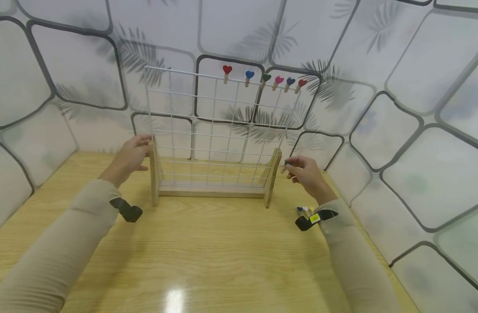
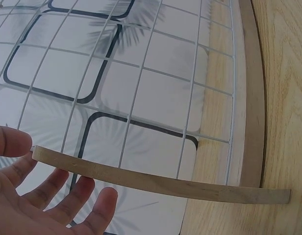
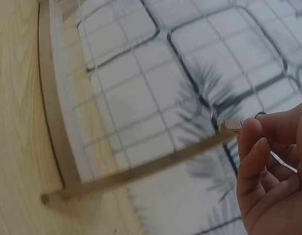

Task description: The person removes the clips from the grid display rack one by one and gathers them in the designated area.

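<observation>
A white wire grid stands upright in a wooden base on the wooden table. Several heart-topped clothespins hang along its top wire. My left hand rests with straight fingers against the top of the left wooden post; in the left wrist view the thumb and fingers touch that post. My right hand pinches a small wooden clothespin with a green top, just right of the right post.
A few more clothespins lie on the table beside my right wrist. Patterned white walls close in the table at the back and both sides.
</observation>
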A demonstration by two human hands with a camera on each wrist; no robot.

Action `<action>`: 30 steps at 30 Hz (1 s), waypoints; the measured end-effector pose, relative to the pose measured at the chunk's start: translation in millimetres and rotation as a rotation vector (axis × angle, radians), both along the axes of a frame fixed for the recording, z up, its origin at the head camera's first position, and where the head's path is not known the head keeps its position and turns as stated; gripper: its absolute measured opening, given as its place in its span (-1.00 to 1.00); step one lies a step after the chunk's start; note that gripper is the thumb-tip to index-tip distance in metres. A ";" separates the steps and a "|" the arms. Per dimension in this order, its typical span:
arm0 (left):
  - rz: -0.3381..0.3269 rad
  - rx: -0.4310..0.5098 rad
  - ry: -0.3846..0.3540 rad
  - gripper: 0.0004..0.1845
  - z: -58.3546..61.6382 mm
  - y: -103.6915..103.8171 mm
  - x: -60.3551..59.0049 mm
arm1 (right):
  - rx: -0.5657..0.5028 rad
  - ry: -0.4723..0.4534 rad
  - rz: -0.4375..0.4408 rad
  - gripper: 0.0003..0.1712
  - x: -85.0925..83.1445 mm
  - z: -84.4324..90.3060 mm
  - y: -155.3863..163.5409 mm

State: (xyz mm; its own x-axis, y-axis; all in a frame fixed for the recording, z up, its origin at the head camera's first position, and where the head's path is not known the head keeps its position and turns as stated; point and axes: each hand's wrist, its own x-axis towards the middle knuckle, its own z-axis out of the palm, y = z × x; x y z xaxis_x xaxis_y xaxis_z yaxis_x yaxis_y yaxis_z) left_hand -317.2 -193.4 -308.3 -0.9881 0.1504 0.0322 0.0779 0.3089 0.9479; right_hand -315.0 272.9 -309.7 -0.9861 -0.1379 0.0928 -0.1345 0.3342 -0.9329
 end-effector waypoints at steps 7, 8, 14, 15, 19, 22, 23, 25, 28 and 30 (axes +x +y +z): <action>0.006 0.002 0.008 -0.41 1.0 1.0 -0.9 | 0.017 -0.044 -0.084 -0.65 1.0 -28.5 41.6; 0.005 0.002 0.006 -0.41 0.8 1.0 -0.8 | 0.027 -0.052 -0.091 -0.64 1.9 -31.9 46.2; 0.007 -0.006 0.003 -0.41 -0.9 0.9 0.8 | 0.063 -0.127 -0.152 -0.56 8.8 -51.4 70.8; 0.010 -0.007 0.006 -0.41 -0.8 1.2 0.8 | 0.069 -0.135 -0.162 -0.56 10.0 -54.3 74.6; 0.016 0.001 0.013 -0.41 -1.3 1.8 0.9 | 0.111 -0.151 -0.190 -0.54 15.1 -66.3 88.9; 0.013 -0.005 0.008 -0.41 -1.1 1.7 1.0 | 0.146 -0.176 -0.207 -0.50 19.3 -77.0 99.1; 0.011 -0.008 0.006 -0.41 -1.1 1.4 0.9 | 0.153 -0.186 -0.216 -0.50 20.7 -80.8 102.1; 0.005 -0.011 0.005 -0.40 -1.3 0.6 1.0 | 0.173 -0.201 -0.230 -0.49 23.3 -88.3 107.9; -0.001 -0.009 0.009 -0.40 -2.0 -0.5 0.9 | 0.196 -0.208 -0.256 -0.50 26.6 -98.3 114.6; -0.002 -0.008 0.009 -0.41 -2.1 -0.4 1.0 | 0.205 -0.215 -0.278 -0.51 28.3 -103.9 118.4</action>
State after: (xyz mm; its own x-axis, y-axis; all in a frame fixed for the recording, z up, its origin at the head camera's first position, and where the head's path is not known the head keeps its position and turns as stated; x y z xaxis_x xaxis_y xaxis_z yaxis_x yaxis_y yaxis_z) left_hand -316.1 -193.8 -310.4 -0.9875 0.1526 0.0404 0.0875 0.3162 0.9446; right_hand -286.7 391.4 -413.6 -0.9823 0.1427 -0.1210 0.1779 0.5124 -0.8401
